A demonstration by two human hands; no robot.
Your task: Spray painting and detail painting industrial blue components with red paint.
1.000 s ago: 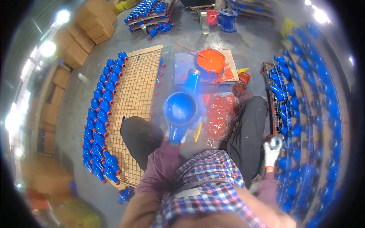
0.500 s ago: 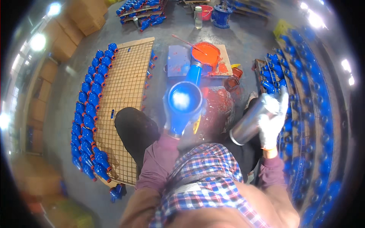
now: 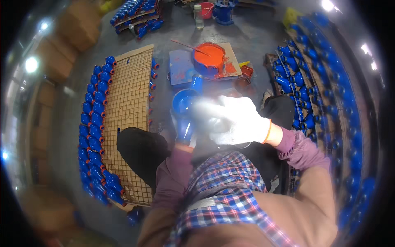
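Note:
My gloved left hand (image 3: 192,140) is closed around a blue pipe-shaped metal body (image 3: 184,128), mostly hidden behind it. A round, cup-like opening (image 3: 185,101) in its middle faces up, and one end points away from me. My right hand (image 3: 240,121), in a white glove, is wrapped around a silver metal cylinder (image 3: 203,112), largely covered by the hand and smeared by motion. The cylinder's front end lies close beside the blue body's opening; whether they touch I cannot tell. Beyond them stands a tub of orange-red paint (image 3: 212,53) with a thin stick (image 3: 185,44) in it.
At left, a mesh-topped board (image 3: 127,90) bears rows of blue bodies with red ends (image 3: 96,119). Racks of blue parts (image 3: 302,82) line the right. A paint-stained board (image 3: 177,66) lies under the tub. Farther off are a clear bottle (image 3: 198,18) and a red bucket (image 3: 207,10).
My right hand has swung left with the silver cylinder, from beside the right rack to the blue body. My left hand still holds the body, now slightly farther left. The view has shifted a little.

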